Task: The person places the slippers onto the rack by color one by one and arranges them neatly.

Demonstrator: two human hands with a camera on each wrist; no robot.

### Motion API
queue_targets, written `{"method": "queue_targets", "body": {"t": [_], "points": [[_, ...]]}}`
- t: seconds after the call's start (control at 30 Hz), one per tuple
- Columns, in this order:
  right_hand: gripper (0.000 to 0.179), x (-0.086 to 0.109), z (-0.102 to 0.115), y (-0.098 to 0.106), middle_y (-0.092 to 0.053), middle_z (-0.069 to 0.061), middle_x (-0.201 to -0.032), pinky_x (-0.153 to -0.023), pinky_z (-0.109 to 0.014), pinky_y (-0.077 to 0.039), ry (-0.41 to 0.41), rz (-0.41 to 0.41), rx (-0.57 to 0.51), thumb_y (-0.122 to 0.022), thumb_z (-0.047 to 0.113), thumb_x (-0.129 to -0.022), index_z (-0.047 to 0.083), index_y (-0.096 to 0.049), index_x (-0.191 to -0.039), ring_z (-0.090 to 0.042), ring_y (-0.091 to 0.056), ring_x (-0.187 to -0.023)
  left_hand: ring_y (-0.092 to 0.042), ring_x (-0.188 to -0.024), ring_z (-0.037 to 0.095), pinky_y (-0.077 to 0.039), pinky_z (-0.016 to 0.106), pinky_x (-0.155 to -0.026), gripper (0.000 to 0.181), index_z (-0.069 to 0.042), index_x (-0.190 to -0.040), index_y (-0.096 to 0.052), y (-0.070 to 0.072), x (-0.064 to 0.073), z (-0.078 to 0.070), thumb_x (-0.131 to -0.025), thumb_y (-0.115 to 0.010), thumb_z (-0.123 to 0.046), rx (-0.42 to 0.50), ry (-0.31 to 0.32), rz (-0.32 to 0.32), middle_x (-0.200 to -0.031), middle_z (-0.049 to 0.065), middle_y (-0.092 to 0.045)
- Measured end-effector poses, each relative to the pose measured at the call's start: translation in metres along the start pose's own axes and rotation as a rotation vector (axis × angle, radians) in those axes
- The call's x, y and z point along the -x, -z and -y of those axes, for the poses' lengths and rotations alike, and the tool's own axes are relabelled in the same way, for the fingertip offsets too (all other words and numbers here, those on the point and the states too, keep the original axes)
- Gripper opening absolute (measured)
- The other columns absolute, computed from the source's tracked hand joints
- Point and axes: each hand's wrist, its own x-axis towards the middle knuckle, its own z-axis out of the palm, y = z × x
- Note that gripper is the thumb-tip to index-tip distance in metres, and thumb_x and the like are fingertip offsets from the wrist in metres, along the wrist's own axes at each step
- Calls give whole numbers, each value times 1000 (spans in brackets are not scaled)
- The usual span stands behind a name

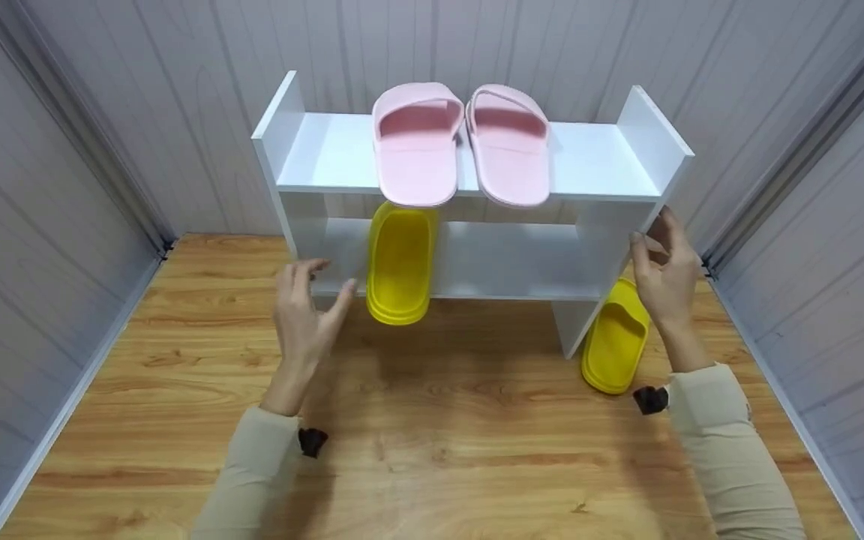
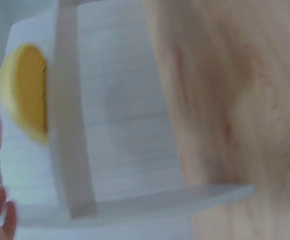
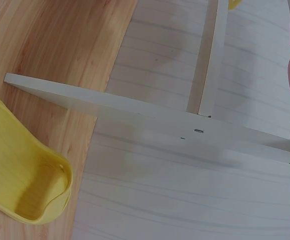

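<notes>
Two pink slippers (image 1: 417, 169) sit side by side on the upper board of a white two-tier rack (image 1: 327, 154), their heels over its front edge. One yellow slipper (image 1: 400, 262) lies on the lower board, its toe hidden under the upper board. A second yellow slipper (image 1: 616, 341) is on the floor beside the rack's right panel. My left hand (image 1: 304, 307), holding nothing, is by the left panel's front, thumb spread from the fingers. My right hand (image 1: 668, 277) is at the outer side of the right panel (image 3: 149, 117); its fingertips touch or nearly touch it.
Wood-patterned floor (image 1: 417, 450) runs in front of the rack. Pale panelled walls stand behind it (image 1: 199, 97) and close in on the left and right. A small black device hangs at each sleeve cuff.
</notes>
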Motion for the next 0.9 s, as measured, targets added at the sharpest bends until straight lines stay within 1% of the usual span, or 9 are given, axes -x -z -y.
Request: {"method": "queue_targets", "body": {"t": [0.07, 0.1, 0.17, 0.23, 0.3, 0.4, 0.47, 0.63, 0.9], "points": [[40, -1, 1, 0, -58, -17, -106, -68, -21, -49, 1, -3, -1, -56, 1, -84, -1, -47, -123, -22, -56, -94, -43, -88, 27, -34, 35, -77, 38, 2, -102, -53, 8, -10, 3, -75, -68, -20, 8, 11, -92, -99, 13, -50], [40, -1, 1, 0, -58, -17, -106, -68, -21, -49, 1, -5, -1, -56, 1, -84, -1, -47, -123, -22, -57, -94, -41, -92, 26, -32, 35, -80, 40, 2, -105, -51, 11, -16, 5, -75, -68, -18, 3, 30, -118, -102, 13, -48], [40, -1, 2, 0, -58, -17, -106, -68, -21, -49, -6, -9, 3, -55, 1, -84, -1, -47, -123, -22, -57, -94, -38, -102, 25, -28, 35, -88, 48, 2, -114, -46, 17, -25, 10, -76, -68, -17, -17, 77, -118, -112, 14, -43], [40, -1, 2, 0, -58, -16, -106, -68, -21, -49, -15, -11, 10, -55, 1, -84, -1, -47, -123, -22, -57, -94, -33, -112, 26, -24, 36, -94, 59, 2, -124, -38, 21, -32, 15, -76, -68, -17, -11, 126, -55, -122, 15, -37], [40, -1, 3, 0, -58, -16, -107, -69, -22, -49, -28, -13, 17, -56, 2, -84, -1, -47, -123, -22, -57, -94, -30, -118, 27, -23, 38, -97, 69, 0, -132, -30, 25, -37, 20, -77, -67, -17, 23, 179, 41, -129, 16, -32], [40, 0, 4, 0, -58, -16, -107, -69, -23, -49, -43, -8, 15, -56, 2, -84, -2, -47, -123, -21, -56, -95, -35, -116, 32, -29, 42, -95, 75, -2, -138, -20, 27, -42, 24, -79, -66, -17, 115, 243, 171, -130, 19, -32], [40, 0, 5, 0, -58, -16, -108, -70, -23, -49, -49, -5, 13, -56, 3, -84, -2, -47, -123, -21, -56, -95, -40, -113, 35, -36, 44, -90, 75, -4, -139, -19, 26, -44, 25, -80, -64, -17, 161, 290, 220, -128, 19, -35], [40, 0, 5, 0, -57, -16, -109, -71, -23, -48, -41, 0, 7, -56, 3, -84, -2, -46, -123, -21, -56, -97, -47, -108, 35, -44, 44, -81, 63, -6, -136, -29, 23, -49, 25, -83, -61, -19, 184, 361, 246, -124, 21, -44], [40, 0, 4, 0, -56, -16, -111, -72, -22, -48, -43, 6, 1, -55, 3, -85, 0, -46, -124, -22, -55, -99, -57, -96, 28, -49, 40, -71, 38, -6, -118, -51, 22, -57, 21, -85, -56, -24, 56, 354, 250, -111, 18, -57]]}}
